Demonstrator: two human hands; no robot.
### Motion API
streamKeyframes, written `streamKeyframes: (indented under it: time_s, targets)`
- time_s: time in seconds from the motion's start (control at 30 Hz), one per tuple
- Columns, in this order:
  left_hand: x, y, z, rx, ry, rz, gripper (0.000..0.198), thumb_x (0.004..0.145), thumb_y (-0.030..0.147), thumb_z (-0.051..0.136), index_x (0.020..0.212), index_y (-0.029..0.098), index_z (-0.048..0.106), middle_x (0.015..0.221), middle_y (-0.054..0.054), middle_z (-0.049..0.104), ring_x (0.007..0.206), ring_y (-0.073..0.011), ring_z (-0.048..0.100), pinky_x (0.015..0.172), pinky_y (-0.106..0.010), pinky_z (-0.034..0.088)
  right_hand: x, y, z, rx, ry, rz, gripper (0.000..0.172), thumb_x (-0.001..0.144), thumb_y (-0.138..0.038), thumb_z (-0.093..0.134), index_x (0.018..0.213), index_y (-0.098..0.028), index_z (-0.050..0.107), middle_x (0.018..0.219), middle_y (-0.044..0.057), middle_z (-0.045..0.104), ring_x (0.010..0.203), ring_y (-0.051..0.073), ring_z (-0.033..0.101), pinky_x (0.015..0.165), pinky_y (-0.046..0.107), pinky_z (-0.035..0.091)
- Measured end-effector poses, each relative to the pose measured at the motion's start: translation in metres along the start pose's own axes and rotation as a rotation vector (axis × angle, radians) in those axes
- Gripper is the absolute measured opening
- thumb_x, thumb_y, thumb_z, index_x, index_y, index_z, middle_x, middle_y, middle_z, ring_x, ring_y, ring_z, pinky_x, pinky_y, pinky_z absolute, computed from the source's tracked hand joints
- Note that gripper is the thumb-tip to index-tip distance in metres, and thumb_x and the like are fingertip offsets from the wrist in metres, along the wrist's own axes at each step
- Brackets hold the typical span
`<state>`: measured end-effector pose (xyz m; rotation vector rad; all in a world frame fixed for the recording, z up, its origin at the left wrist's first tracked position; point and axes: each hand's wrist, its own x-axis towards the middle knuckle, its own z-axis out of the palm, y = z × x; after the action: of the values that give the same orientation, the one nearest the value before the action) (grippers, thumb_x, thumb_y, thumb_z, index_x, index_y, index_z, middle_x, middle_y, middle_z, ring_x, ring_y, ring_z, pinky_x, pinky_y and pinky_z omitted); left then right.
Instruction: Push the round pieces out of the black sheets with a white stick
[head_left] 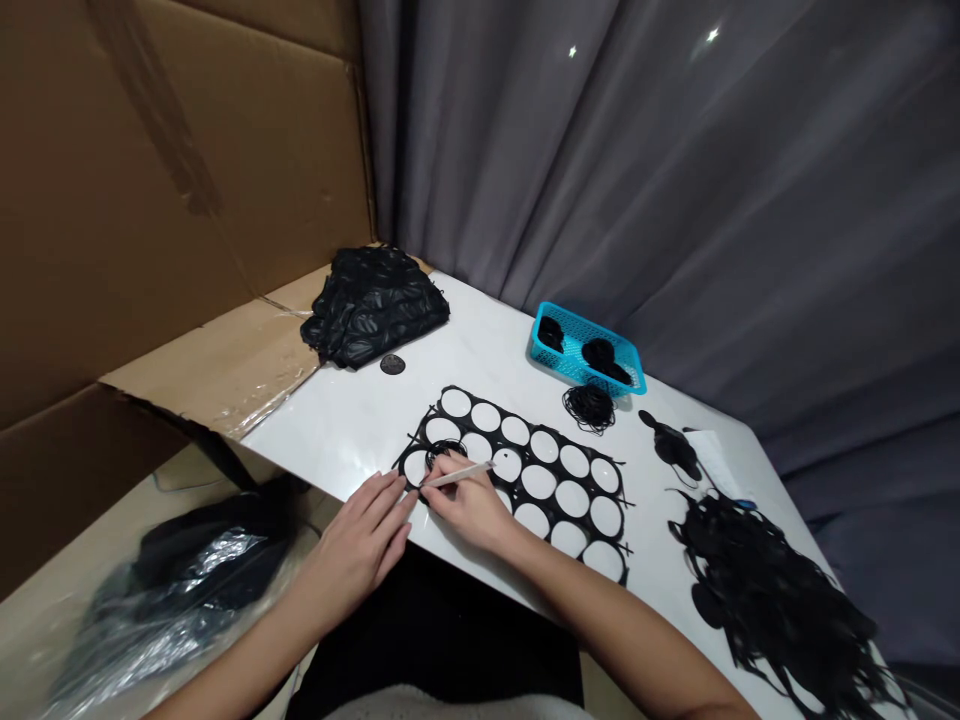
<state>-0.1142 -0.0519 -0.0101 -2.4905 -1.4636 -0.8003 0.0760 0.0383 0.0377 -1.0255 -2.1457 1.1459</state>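
A black sheet [527, 448] with rows of round cut-out holes lies on the white table. My left hand [367, 530] rests with its fingers stretched out, fingertips at the sheet's near left corner. Beside it, my right hand [469, 505] is closed around a slim white pen-like tool [461, 474]. The tool's lower end is down at the sheet's corner by my left fingertips; its exact tip is too small to make out. Several thin black rings [444, 450] lie bunched just beyond my right fingers, partly covered by them.
A heap of black sheets [375, 305] sits at the back left, near a black disc [392, 364]. A blue basket [587, 343] holds black pieces, with a coil of thin black rings [589, 407] before it. Black scraps [772, 590] pile at the right. Cardboard [210, 360] borders the left.
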Motion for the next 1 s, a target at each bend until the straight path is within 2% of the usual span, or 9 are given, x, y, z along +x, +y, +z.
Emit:
streamKeyframes:
  time_s: [0.23, 0.43, 0.5, 0.6, 0.7, 0.77, 0.9, 1.0]
  targets:
    - [0.002, 0.001, -0.001, 0.022, 0.006, 0.007, 0.034, 0.102, 0.021, 0.050, 0.134, 0.014, 0.060, 0.134, -0.013, 0.064, 0.129, -0.0288, 0.056, 0.110, -0.047, 0.049, -0.004, 0.004, 0.003, -0.057, 0.017, -0.058, 0.019, 0.090, -0.012, 0.059, 0.076, -0.022, 0.051, 0.082, 0.000, 0.059, 0.085, 0.018, 0.055, 0.078, 0.030, 0.043]
    - [0.001, -0.001, 0.000, 0.017, 0.020, 0.008, 0.032, 0.101, 0.020, 0.051, 0.131, 0.014, 0.062, 0.129, -0.012, 0.067, 0.126, -0.0282, 0.058, 0.109, -0.047, 0.049, -0.006, 0.005, 0.003, -0.417, -0.050, -0.287, 0.017, 0.091, -0.005, 0.050, 0.085, -0.020, 0.054, 0.092, 0.007, 0.061, 0.086, 0.022, 0.051, 0.079, 0.034, 0.044]
    - [0.001, -0.002, 0.000, 0.006, 0.019, 0.006, 0.031, 0.101, 0.020, 0.051, 0.130, 0.015, 0.063, 0.129, -0.012, 0.067, 0.127, -0.0282, 0.058, 0.109, -0.047, 0.049, -0.001, 0.004, -0.006, -0.366, -0.025, -0.250, 0.017, 0.089, -0.005, 0.052, 0.083, -0.021, 0.054, 0.091, 0.006, 0.062, 0.086, 0.022, 0.053, 0.078, 0.033, 0.044]
    - [0.000, -0.004, 0.000, -0.015, 0.005, 0.003, 0.032, 0.101, 0.021, 0.052, 0.130, 0.017, 0.062, 0.131, -0.012, 0.066, 0.129, -0.0281, 0.057, 0.110, -0.047, 0.049, 0.006, 0.002, -0.019, -0.061, 0.020, -0.070, 0.015, 0.090, -0.012, 0.058, 0.078, -0.021, 0.054, 0.085, 0.002, 0.065, 0.081, 0.018, 0.057, 0.074, 0.029, 0.044]
    - [0.000, -0.003, 0.000, -0.025, -0.003, -0.007, 0.033, 0.100, 0.021, 0.053, 0.132, 0.017, 0.061, 0.132, -0.011, 0.065, 0.130, -0.0279, 0.056, 0.111, -0.047, 0.047, 0.007, 0.003, -0.021, 0.168, -0.004, 0.092, 0.017, 0.088, -0.017, 0.063, 0.073, -0.021, 0.056, 0.082, 0.000, 0.069, 0.076, 0.016, 0.060, 0.069, 0.027, 0.043]
    - [0.000, -0.003, 0.000, -0.028, 0.001, -0.012, 0.033, 0.100, 0.021, 0.053, 0.133, 0.017, 0.061, 0.133, -0.011, 0.065, 0.130, -0.0277, 0.056, 0.112, -0.047, 0.047, 0.005, 0.003, -0.017, 0.172, -0.012, 0.099, 0.017, 0.085, -0.016, 0.066, 0.071, -0.021, 0.057, 0.081, -0.001, 0.069, 0.077, 0.016, 0.060, 0.070, 0.027, 0.043]
    - [0.001, -0.001, -0.001, -0.043, -0.006, -0.027, 0.037, 0.100, 0.020, 0.053, 0.136, 0.019, 0.060, 0.134, -0.011, 0.065, 0.130, -0.0277, 0.056, 0.112, -0.047, 0.046, 0.001, 0.003, -0.008, 0.091, -0.014, -0.002, 0.018, 0.085, -0.013, 0.067, 0.070, -0.021, 0.060, 0.080, -0.002, 0.067, 0.082, 0.016, 0.060, 0.079, 0.028, 0.044]
    - [0.001, 0.000, -0.001, -0.044, -0.006, -0.028, 0.038, 0.100, 0.020, 0.053, 0.137, 0.018, 0.059, 0.133, -0.011, 0.065, 0.131, -0.0279, 0.055, 0.112, -0.046, 0.046, 0.002, 0.001, -0.006, 0.064, -0.017, -0.005, 0.018, 0.086, -0.012, 0.066, 0.071, -0.021, 0.060, 0.081, -0.001, 0.065, 0.082, 0.016, 0.059, 0.079, 0.029, 0.044]
